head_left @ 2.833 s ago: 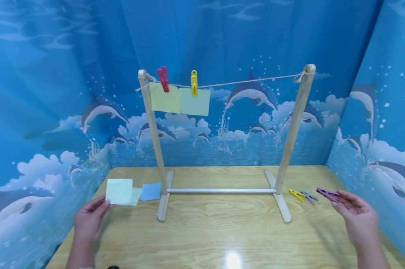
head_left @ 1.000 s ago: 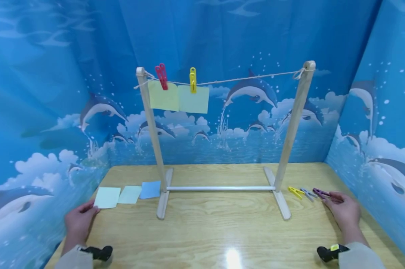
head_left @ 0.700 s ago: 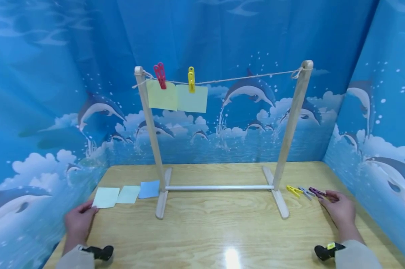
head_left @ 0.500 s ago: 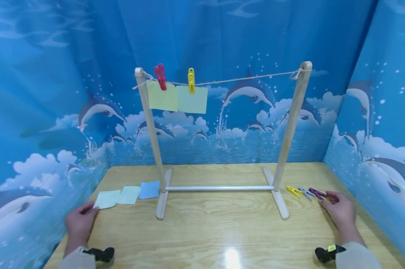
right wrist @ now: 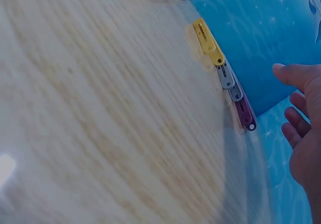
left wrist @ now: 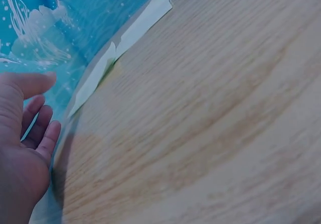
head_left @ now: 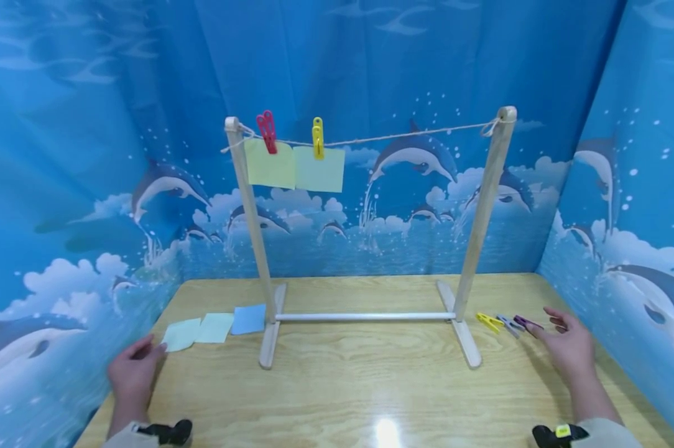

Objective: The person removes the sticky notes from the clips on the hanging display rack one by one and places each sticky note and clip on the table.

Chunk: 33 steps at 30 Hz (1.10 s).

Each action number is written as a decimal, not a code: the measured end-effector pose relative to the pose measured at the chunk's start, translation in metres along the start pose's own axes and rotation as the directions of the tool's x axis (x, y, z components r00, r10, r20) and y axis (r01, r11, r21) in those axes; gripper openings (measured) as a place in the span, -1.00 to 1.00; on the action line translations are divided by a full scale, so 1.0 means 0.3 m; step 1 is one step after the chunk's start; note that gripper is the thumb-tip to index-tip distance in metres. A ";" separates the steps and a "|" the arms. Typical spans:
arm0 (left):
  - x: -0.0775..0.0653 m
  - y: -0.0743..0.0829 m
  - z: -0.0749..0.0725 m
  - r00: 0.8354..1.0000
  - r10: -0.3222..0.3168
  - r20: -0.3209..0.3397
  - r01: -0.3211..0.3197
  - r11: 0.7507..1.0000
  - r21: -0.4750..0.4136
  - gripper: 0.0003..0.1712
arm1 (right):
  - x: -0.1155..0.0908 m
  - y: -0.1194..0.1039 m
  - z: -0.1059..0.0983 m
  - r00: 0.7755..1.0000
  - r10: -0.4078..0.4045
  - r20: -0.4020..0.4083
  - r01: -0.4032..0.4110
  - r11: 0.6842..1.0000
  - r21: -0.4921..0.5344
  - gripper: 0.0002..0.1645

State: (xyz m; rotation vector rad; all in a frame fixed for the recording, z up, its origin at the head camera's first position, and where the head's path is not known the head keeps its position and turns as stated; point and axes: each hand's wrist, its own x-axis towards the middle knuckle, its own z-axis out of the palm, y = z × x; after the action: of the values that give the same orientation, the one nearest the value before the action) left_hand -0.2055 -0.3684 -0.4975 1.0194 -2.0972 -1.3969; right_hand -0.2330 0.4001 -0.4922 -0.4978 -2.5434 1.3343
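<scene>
My left hand [head_left: 135,370] is beside the pale green sticky note [head_left: 181,335] on the table's left side. In the left wrist view its thumb and fingers are apart with nothing between them. A second pale green note [head_left: 214,328] and a blue note [head_left: 249,319] lie in a row to the right. On the other side, my right hand [head_left: 569,345] hovers by a purple clothespin [right wrist: 244,113], fingers spread and holding nothing. A grey clothespin [right wrist: 228,78] and a yellow clothespin [right wrist: 206,38] lie in line with the purple one.
A wooden frame [head_left: 485,211] stands mid-table with a string [head_left: 404,135] between its posts. A red clothespin [head_left: 267,132] holds a yellow note [head_left: 270,165] there, and a yellow clothespin [head_left: 318,138] a pale green one [head_left: 328,171]. Dolphin-print curtain [head_left: 404,224] surrounds the table.
Both hands came down, setting the pale green note and the purple clothespin on the table. Now the fingers have let go of both, and the right hand has lifted slightly away.
</scene>
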 end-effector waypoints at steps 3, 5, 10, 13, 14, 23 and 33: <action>-0.013 0.010 -0.006 1.000 0.001 0.024 0.000 1.000 -0.026 -0.34 | -0.010 -0.016 -0.003 1.000 -0.024 0.004 0.024 1.000 -0.009 -0.09; -0.023 0.021 -0.010 0.998 0.005 0.055 -0.003 0.999 -0.032 -0.28 | -0.017 -0.025 -0.001 0.999 -0.054 0.002 0.054 0.998 -0.022 -0.11; -0.049 0.054 -0.010 0.986 0.033 0.160 -0.035 0.999 0.008 -0.18 | -0.036 -0.043 0.009 0.988 -0.152 0.017 0.152 0.988 -0.040 -0.15; -0.064 0.069 -0.008 0.973 0.058 0.222 -0.062 0.998 0.010 -0.17 | -0.050 -0.058 0.013 0.982 -0.189 0.021 0.189 0.981 -0.043 -0.16; -0.070 0.073 -0.008 0.967 0.069 0.245 -0.073 0.997 0.007 -0.16 | -0.054 -0.064 0.013 0.979 -0.201 0.018 0.201 0.979 -0.044 -0.16; -0.114 0.107 -0.001 0.924 0.173 0.341 -0.177 0.984 -0.018 -0.14 | -0.087 -0.143 0.006 0.946 -0.323 0.032 0.325 0.941 -0.095 -0.21; -0.159 0.180 0.028 0.852 0.384 0.357 -0.392 0.918 -0.051 -0.28 | -0.127 -0.219 0.007 0.905 -0.413 0.099 0.417 0.909 -0.017 -0.24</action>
State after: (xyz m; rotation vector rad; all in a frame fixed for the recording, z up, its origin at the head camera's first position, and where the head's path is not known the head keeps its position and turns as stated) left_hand -0.1991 -0.3148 -0.4492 0.3178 -2.4103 -1.4248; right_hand -0.2115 0.3486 -0.4406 0.1080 -2.5549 1.1729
